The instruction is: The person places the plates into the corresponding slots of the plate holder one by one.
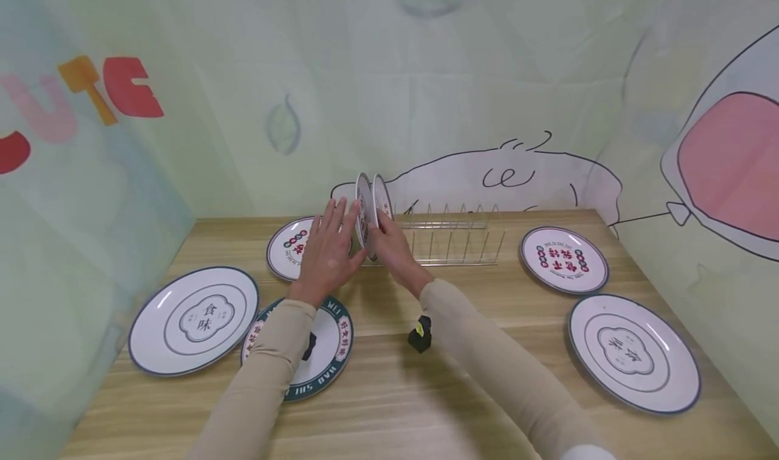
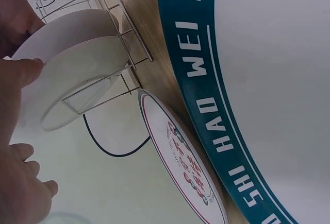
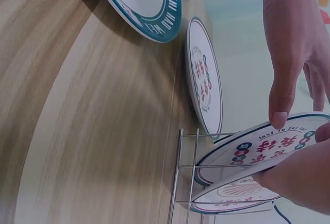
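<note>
Two white plates with dark rims and red print stand on edge at the left end of a wire dish rack [image 1: 462,262]. My right hand [image 1: 395,247] grips the right-hand plate [image 1: 381,193], its fingers against the plate's face. The left-hand plate [image 1: 363,206] stands close beside it, slightly apart at the top. My left hand [image 1: 328,254] is at that plate's outer side, fingers straight and spread, with the thumb tip at its rim in the right wrist view. The plates' plain undersides [image 2: 82,69] face the left wrist camera.
Left on the wooden table lie a small red-print plate [image 1: 286,254], a large white plate [image 1: 158,325] and a green-rimmed plate [image 1: 341,311]. Another red-print plate [image 1: 562,281] and a large white plate [image 1: 663,372] lie right. A small black object [image 1: 420,338] sits near my right forearm.
</note>
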A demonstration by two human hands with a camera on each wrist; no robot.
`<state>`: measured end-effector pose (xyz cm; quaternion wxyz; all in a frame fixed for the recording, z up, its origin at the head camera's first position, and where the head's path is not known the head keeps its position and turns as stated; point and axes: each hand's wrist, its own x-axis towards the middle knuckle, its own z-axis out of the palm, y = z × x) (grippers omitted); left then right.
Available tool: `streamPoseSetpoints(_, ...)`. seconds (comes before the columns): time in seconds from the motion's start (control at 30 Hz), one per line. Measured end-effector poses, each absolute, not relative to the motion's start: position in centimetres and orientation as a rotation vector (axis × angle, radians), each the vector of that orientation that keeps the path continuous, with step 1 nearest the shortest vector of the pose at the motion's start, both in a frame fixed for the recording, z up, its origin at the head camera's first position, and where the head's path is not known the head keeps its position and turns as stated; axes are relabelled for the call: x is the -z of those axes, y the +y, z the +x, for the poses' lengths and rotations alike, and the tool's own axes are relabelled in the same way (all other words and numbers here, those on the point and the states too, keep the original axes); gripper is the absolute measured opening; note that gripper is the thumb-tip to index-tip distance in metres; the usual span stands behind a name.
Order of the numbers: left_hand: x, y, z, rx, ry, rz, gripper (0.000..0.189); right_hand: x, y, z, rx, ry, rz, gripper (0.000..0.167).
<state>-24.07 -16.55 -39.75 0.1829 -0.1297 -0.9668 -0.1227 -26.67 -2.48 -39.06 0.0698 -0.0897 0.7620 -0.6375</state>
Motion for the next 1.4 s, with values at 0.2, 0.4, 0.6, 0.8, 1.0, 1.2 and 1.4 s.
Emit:
streamPoseSetpoints(0.2,40.0,-16.5,-24.2,0.348,-2.729,-0.363,0.092,38.9,-2.2,-26.9,1.827,2.315,-0.239,0.052)
streamPoseSetpoints(0.4,40.1,-16.6,-24.4,0.405,-2.744,-0.355,0.092,38.6,-1.8,-27.2,1.748,2.333,-0.204,0.051)
streamPoseSetpoints(0.6,40.1,-16.4,-24.4,0.446,-2.757,-0.341,0.091,38.3,-1.0,-27.1,1.687,2.365,-0.203,0.051)
streamPoseSetpoints(0.8,40.3,-16.3,-24.5,0.48,-2.76,-0.32,0.091,37.6,1.1,-26.2,1.692,2.385,-0.228,0.052)
streamPoseSetpoints(1.0,40.3,-16.3,-24.5,0.503,-2.754,-0.313,0.092,36.8,4.5,-24.9,1.718,2.392,-0.305,0.052)
streamPoseSetpoints(1.2,40.3,-16.3,-24.5,0.534,-2.767,-0.31,0.09,36.1,8.8,-22.8,1.65,2.481,-0.265,0.052)
streamPoseSetpoints(1.4,40.1,-16.4,-24.5,0.547,-2.774,-0.311,0.089,36.5,13.5,-22.0,1.677,2.484,-0.244,0.054)
